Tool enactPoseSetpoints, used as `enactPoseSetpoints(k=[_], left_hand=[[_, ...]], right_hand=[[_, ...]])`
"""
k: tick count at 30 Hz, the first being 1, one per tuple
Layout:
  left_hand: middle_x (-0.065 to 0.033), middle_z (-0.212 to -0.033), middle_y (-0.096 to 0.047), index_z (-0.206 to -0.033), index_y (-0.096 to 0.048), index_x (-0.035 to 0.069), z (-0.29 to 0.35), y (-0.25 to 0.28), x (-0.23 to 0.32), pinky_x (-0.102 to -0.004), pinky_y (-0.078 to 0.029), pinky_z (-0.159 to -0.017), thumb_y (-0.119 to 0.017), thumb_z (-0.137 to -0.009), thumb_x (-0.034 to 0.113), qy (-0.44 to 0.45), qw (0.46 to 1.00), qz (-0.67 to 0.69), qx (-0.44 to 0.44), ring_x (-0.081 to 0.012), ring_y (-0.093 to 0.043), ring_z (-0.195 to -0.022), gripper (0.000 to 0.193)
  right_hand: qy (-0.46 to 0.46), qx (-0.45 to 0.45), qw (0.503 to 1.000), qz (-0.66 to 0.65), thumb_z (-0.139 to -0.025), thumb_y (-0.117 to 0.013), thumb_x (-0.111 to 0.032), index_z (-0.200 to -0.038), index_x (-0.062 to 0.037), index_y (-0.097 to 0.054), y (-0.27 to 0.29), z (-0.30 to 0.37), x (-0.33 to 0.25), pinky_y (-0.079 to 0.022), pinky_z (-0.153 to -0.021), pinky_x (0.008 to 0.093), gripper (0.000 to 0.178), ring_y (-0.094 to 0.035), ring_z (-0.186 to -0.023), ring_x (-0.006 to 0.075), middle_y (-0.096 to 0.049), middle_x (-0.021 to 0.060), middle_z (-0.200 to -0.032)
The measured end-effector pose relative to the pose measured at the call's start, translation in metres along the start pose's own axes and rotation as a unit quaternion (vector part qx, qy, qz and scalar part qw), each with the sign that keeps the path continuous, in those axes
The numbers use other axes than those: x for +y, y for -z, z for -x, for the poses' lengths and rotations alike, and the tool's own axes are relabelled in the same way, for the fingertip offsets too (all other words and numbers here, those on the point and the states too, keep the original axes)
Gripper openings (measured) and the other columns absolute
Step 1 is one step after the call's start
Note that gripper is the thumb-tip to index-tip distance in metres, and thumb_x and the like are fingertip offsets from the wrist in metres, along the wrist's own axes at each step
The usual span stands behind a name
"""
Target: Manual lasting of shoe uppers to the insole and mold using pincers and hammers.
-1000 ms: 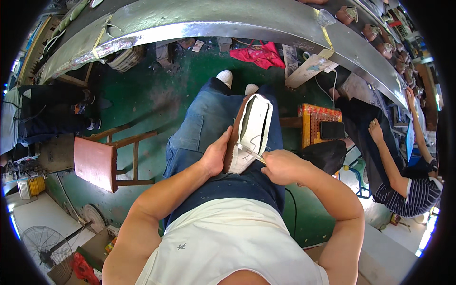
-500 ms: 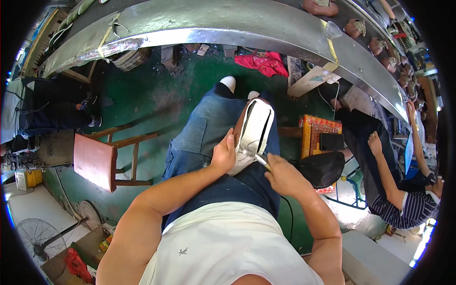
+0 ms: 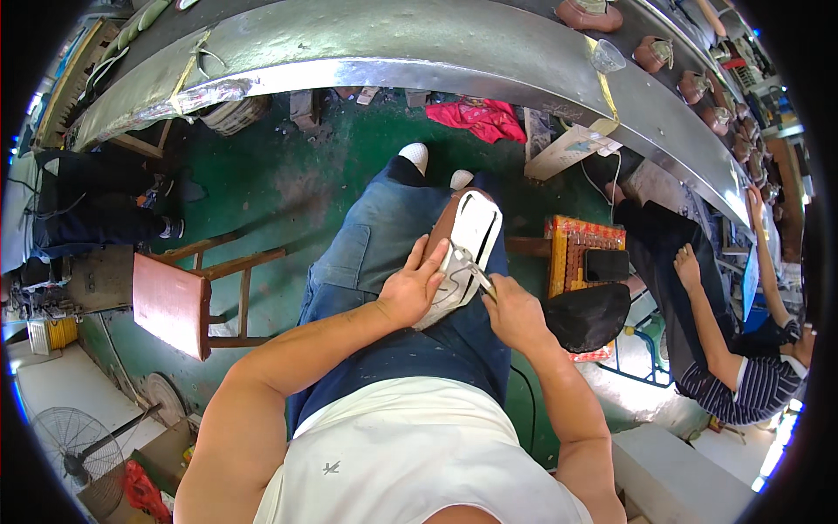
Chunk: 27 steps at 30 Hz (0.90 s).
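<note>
Your spread left hand [image 3: 414,290] presses the shoe [image 3: 454,285] on your lap [image 3: 336,262], likely steadying it against the metal tool [image 3: 479,275] your right hand [image 3: 517,313] grips; its tip is hard to see.

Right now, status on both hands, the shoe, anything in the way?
Left hand on brown-sided shoe, white face up. Right hand gripping slim metal tool with pale handle, tip at white face. Possibly in the way: left fingers, close to tip.
</note>
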<state>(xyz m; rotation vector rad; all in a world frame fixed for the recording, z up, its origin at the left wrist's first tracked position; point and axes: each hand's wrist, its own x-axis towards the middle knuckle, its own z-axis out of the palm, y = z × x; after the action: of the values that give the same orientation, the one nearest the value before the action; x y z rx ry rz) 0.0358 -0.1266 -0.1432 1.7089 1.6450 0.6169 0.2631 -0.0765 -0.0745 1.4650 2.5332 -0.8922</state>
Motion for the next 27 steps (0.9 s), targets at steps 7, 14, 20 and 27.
enactPoseSetpoints(k=[7, 14, 20, 27], left_hand=[[-0.0389, -0.157, -0.022, -0.161, -0.024, 0.025, -0.02, 0.021, 0.006, -0.0489, -0.055, -0.093, -0.043, -0.106, 0.028, 0.011, 0.988, -0.064, -0.142, -0.0529, -0.065, -0.102, 0.059], [-0.0414, -0.155, -0.023, -0.16, -0.027, 0.03, -0.026, 0.027, 0.009, -0.0501, -0.055, -0.094, -0.043, -0.106, 0.03, -0.005, 0.987, -0.068, -0.145, -0.054, -0.066, -0.099, 0.057], [-0.0428, -0.154, -0.024, -0.159, -0.03, 0.033, -0.024, 0.031, 0.01, -0.0504, -0.056, -0.092, -0.044, -0.105, 0.031, -0.034, 0.982, -0.112, -0.151, -0.0533, -0.067, -0.096, 0.056], [-0.034, -0.16, -0.025, -0.159, -0.017, -0.005, 0.01, 0.012, 0.006, -0.0414, -0.035, -0.117, -0.054, -0.101, 0.027, 0.075, 0.991, 0.102, -0.036, -0.0487, -0.038, -0.142, 0.075]], right_hand=[[-0.042, -0.149, 0.977, -0.149, -0.097, -0.062, -0.021, -0.105, 0.0009, -0.059, 0.042, -0.012, 0.04, -0.051, -0.076, 0.047, 0.023, -0.065, -0.086, 0.0397, -0.066, 0.0212, -0.088], [0.038, 0.039, 0.996, -0.067, -0.104, -0.051, -0.034, -0.1, 0.0012, -0.057, 0.022, -0.065, 0.029, -0.049, -0.08, 0.0525, 0.036, -0.064, -0.093, 0.0478, -0.067, 0.0278, -0.094], [0.017, 0.004, 0.994, -0.105, -0.106, -0.047, -0.037, -0.1, 0.0024, -0.056, 0.014, -0.049, 0.028, -0.049, -0.079, 0.0555, 0.041, -0.064, -0.09, 0.049, -0.066, 0.0299, -0.09], [0.023, -0.038, 0.998, -0.035, -0.106, -0.049, -0.033, -0.094, 0.0015, -0.055, 0.007, -0.025, 0.022, -0.051, -0.072, 0.0507, 0.037, -0.067, -0.08, 0.0427, -0.068, 0.0227, -0.082]])
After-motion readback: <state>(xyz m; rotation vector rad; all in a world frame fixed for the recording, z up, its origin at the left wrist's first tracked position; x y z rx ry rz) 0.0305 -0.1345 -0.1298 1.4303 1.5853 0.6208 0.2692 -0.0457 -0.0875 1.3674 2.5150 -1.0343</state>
